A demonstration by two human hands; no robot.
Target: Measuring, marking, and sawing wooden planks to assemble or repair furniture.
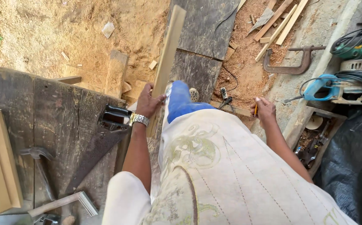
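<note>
Over the sawdust-covered ground, your left hand (147,102) is clamped around a long wooden slat (167,62) that runs away from you past the dark workbench (43,116). Your right hand (264,109) pinches a pencil (256,110), fingers curled shut. A handsaw (101,137) lies on the bench just beside your left wrist. The wooden toolbox (314,137) on your right holds rusty tools, too jumbled to tell apart.

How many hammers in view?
2. One hammer lies on the dark workbench left of the handsaw; a second hammer lies at the bottom edge below it. Others may be hidden off frame.
</note>
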